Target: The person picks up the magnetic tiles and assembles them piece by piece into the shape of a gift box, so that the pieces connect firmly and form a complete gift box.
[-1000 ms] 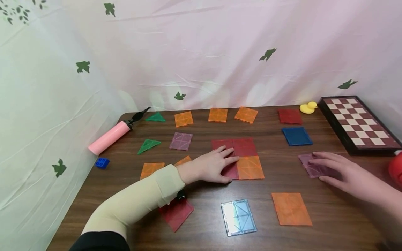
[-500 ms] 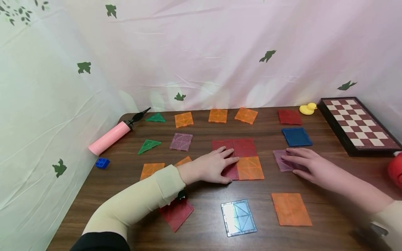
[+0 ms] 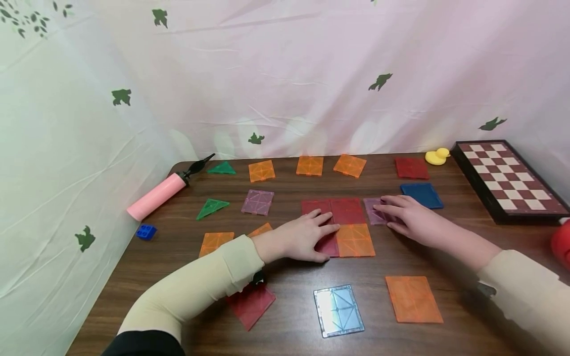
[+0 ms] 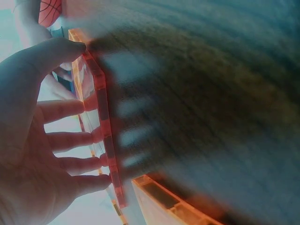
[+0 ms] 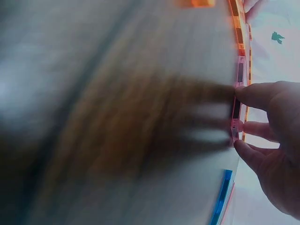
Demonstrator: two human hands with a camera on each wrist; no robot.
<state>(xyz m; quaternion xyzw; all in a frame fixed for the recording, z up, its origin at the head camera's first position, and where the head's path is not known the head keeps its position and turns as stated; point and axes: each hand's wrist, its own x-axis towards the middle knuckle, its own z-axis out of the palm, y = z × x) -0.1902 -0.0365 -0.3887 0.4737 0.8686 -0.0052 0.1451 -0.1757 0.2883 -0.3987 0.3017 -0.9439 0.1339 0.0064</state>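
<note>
My left hand [image 3: 307, 237] rests with fingers spread on a block of square see-through magnetic tiles, over the red near-left tile [image 3: 328, 244]. Two more red tiles [image 3: 347, 211] make the block's far row, and an orange tile [image 3: 355, 241] is its near-right corner. In the left wrist view, the thumb and fingertips touch the red tile [image 4: 102, 101]. My right hand [image 3: 411, 217] holds a purple tile [image 3: 371, 210] flat at the table, thumb and fingertips at its edges. In the right wrist view this tile [image 5: 238, 105] lines up beside the orange one [image 5: 238, 30].
Around lie a clear blue tile [image 3: 339, 311], a large orange tile [image 3: 414, 299], a dark blue tile [image 3: 423, 196] and green triangles [image 3: 212, 208]. A pink pump [image 3: 158, 197] lies left; a checkerboard [image 3: 512, 178] and yellow duck [image 3: 438, 156] stand at right.
My right hand has brought the purple tile leftward and slightly away from me, up beside the red and orange block. The left hand has stayed in place.
</note>
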